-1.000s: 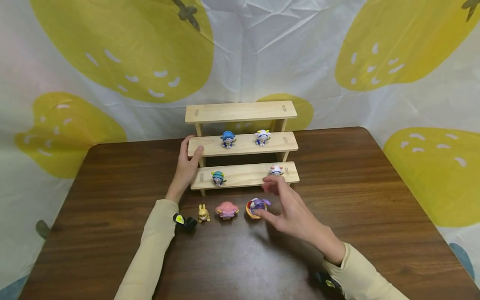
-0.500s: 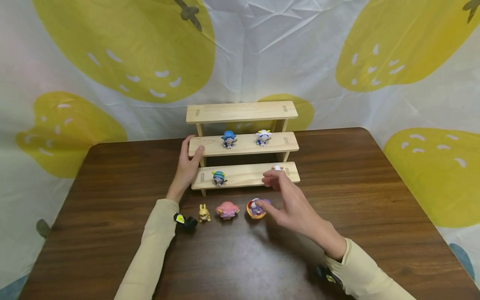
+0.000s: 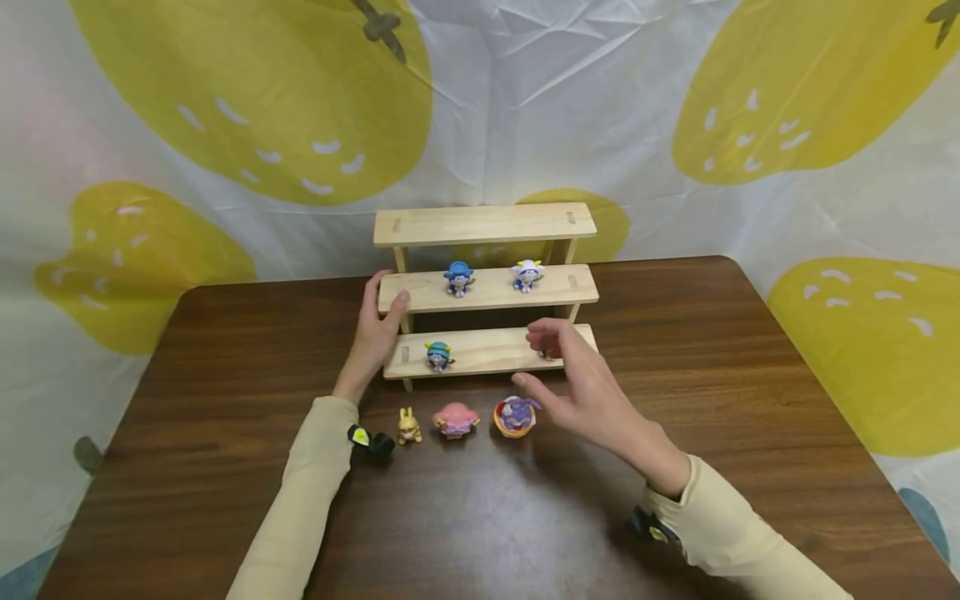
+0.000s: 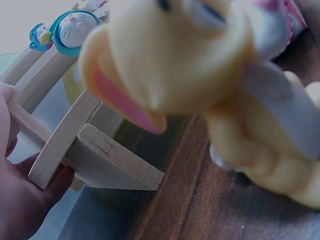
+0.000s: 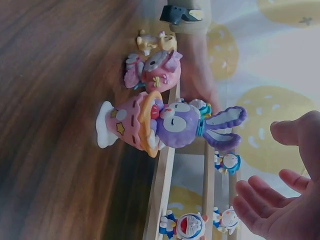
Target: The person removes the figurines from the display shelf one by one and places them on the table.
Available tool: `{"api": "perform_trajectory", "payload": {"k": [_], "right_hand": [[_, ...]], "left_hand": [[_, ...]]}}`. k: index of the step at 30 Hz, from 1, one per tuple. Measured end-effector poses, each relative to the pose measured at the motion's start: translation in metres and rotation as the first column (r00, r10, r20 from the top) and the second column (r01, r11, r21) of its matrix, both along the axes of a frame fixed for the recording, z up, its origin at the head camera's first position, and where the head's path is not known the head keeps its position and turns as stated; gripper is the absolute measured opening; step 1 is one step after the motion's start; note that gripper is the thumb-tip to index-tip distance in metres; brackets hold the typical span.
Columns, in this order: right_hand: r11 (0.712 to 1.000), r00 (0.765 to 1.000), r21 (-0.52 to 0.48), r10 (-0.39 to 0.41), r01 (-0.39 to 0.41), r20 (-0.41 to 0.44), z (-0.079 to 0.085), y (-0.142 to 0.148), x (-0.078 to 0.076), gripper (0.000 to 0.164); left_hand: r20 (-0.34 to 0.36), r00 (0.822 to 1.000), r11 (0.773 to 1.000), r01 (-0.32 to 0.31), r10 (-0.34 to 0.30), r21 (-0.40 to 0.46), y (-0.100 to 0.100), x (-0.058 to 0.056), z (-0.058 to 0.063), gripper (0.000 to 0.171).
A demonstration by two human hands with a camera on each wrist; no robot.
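My left hand (image 3: 375,332) grips the left end of the middle step of a three-step wooden display stand (image 3: 483,223). My right hand (image 3: 592,392), thumb and fingers spread apart, hovers by the bottom step's right end and holds nothing. Behind its fingers a white-headed figurine (image 5: 187,226) on that step is mostly hidden in the head view. A teal-hatted figurine (image 3: 438,357) stands at the step's left. Below the right thumb, on the table, is a purple rabbit figurine in an orange-rimmed cup (image 3: 514,417), apart from the hand.
On the middle step stand a blue-hatted figurine (image 3: 458,280) and a white-hatted one (image 3: 527,277). A pink figurine (image 3: 455,420) and a yellow rabbit figurine (image 3: 408,427) sit on the brown table (image 3: 465,533) before the stand. Patterned cloth (image 3: 480,100) hangs behind.
My right hand has shifted up toward the bottom step, its thumb moving off from over the purple rabbit figurine and its fingers now covering the right-hand figurine. My left hand stays on the stand.
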State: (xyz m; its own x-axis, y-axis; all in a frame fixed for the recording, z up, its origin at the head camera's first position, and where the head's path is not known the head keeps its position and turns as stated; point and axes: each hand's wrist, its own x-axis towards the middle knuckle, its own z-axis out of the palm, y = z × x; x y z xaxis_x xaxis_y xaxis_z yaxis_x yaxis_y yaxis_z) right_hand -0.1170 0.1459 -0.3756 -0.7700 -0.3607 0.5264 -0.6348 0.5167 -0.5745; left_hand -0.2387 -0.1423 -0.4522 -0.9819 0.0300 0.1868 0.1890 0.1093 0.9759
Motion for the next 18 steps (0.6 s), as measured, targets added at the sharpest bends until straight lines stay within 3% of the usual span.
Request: {"api": "perform_trajectory", "payload": {"k": [18], "right_hand": [[0.998,0.997,-0.004,-0.057,0.057,-0.051,0.008,0.002,-0.023,0.052]], "left_hand": [[0.002,1.000,1.000,0.002,-0.002,-0.021,-0.001,0.001,0.001,0.055]]}}
